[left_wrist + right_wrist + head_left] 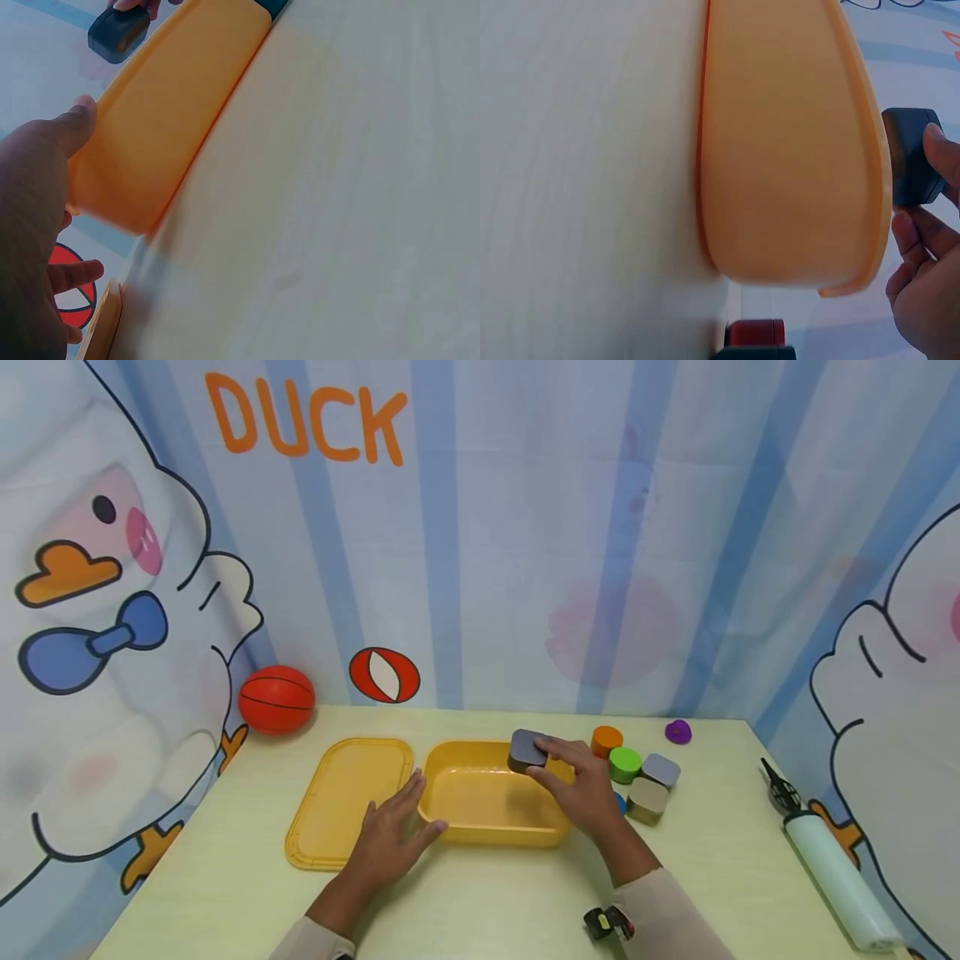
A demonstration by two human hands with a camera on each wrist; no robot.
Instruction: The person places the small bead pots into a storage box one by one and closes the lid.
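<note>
Pale table (483, 897) before me. Yellow rectangular tub (502, 836) at its middle; yellow lid (330, 810) lying just left. Left hand (392, 833): fingers extended, touching tub's left end. Right hand (581, 785): pinching dark grey rounded block (527, 753) above tub's far side.

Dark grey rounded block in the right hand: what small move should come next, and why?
Probably lower the dark grey rounded block into the yellow rectangular plastic tub. The right hand pinches the block, apparently above the tub's far right part; the tub's visible floor is bare, and the left hand is at its left end, thumb against the rim.
</note>
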